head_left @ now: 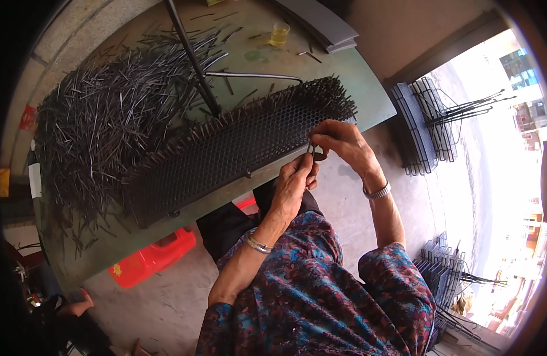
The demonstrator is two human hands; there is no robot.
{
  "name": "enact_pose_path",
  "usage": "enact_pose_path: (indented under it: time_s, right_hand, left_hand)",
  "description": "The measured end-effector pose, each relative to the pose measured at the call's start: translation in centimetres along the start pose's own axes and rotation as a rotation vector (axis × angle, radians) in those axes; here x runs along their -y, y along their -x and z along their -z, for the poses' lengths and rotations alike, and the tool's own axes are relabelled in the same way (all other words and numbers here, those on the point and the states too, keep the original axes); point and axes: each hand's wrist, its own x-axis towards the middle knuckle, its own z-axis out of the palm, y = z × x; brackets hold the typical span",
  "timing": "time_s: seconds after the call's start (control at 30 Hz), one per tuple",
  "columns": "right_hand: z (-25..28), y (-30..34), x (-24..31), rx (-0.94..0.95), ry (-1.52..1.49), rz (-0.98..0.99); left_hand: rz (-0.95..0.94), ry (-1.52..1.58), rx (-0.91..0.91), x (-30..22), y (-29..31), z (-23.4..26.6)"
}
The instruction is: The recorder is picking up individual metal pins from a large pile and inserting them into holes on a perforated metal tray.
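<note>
My left hand (295,183) is closed, its thumb and fingers pinching thin dark metal strips (311,148) held upright. Over them my right hand (346,147) closes its thumb and forefinger on the strips' upper ends. Both hands are at the near right edge of a long black perforated tray (226,151). Rows of short dark strips stand up out of its holes along the far side and the right end. How many strips are between my fingers cannot be made out.
A big heap of loose dark strips (116,113) covers the left of the green table (368,89). A metal post (193,59) with a side rod stands behind the tray. Farther back is a cup of yellow liquid (279,34). A red stool (155,256) and wire racks (425,127) stand around.
</note>
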Motion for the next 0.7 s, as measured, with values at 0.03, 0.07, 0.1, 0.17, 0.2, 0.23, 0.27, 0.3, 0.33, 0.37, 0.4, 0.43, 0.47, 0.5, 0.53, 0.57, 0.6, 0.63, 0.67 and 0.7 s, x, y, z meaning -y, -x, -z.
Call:
enact_pose_path:
  time_s: [0.03,0.07,0.1,0.17,0.2,0.23,0.27,0.3,0.33,0.37,0.4,0.43,0.47,0.5,0.53,0.57,0.6,0.63,0.67,0.7]
  right_hand:
    - [0.0,0.1,0.0,-0.018,0.0,0.008]
    - [0.2,0.1,0.0,-0.019,-0.001,0.007]
    - [0.4,0.1,0.0,-0.004,0.025,0.016]
    - [0.7,0.2,0.4,0.011,0.05,0.025]
    - [0.8,0.3,0.7,-0.029,0.057,0.037]
    - [1.0,0.4,0.8,-0.073,0.064,0.048]
    - [1.0,0.4,0.7,-0.221,0.077,0.091]
    - [1.1,0.3,0.6,-0.368,0.09,0.134]
    - [1.4,0.1,0.7,-0.497,0.213,0.227]
    - [1.5,-0.2,0.7,-0.498,0.213,0.226]
    - [1.4,-0.7,0.6,-0.578,0.227,0.301]
    - [1.4,-1.2,0.4,-0.66,0.241,0.376]
    - [1.6,-1.9,-0.3,-0.69,0.324,0.44]
    - [1.5,-2.2,-0.6,-0.692,0.323,0.439]
    - [1.3,-2.5,-0.7,-0.704,0.339,0.432]
    - [1.2,-2.8,-0.8,-0.717,0.355,0.426]
    - [1.4,-3.1,-1.3,-0.712,0.402,0.461]
    - [1.3,-3.2,-1.3,-0.707,0.401,0.462]
    - [1.2,-3.3,-1.2,-0.702,0.395,0.457]
    - [1.1,-3.5,-1.1,-0.697,0.39,0.452]
  left_hand:
    - [0.001,-0.022,-0.011,0.0,0.0,0.0]
    - [0.003,-0.023,-0.011,0.1,-0.1,0.0]
    - [0.001,-0.045,-0.001,0.1,-0.1,0.1]
    - [0.0,-0.068,0.009,0.3,-0.3,0.3]
    - [-0.045,-0.128,-0.018,0.5,-0.3,0.5]
    - [-0.087,-0.188,-0.042,0.3,-0.3,0.2]
    - [-0.061,-0.169,-0.07,0.0,-0.2,0.0]
    - [-0.035,-0.151,-0.099,-0.3,-0.1,-0.2]
    - [-0.015,-0.141,-0.12,-0.2,-0.2,0.3]
    - [-0.013,-0.141,-0.12,0.0,-0.2,0.6]
    - [0.007,-0.139,-0.113,0.2,-0.3,0.9]
    - [0.028,-0.138,-0.105,0.1,-0.3,1.0]
    - [0.03,-0.139,-0.105,0.1,-0.2,1.1]
    - [0.031,-0.163,-0.093,0.1,-0.1,1.1]
    - [0.032,-0.186,-0.083,0.0,0.0,1.1]
    - [0.032,-0.185,-0.083,-0.1,0.1,1.2]
    - [0.036,-0.168,-0.091,-0.2,0.2,1.2]
    - [0.036,-0.15,-0.105,-0.4,0.4,1.4]
    - [0.034,-0.149,-0.109,-0.6,0.6,1.6]
    - [0.011,-0.156,-0.121,-0.9,0.9,1.8]
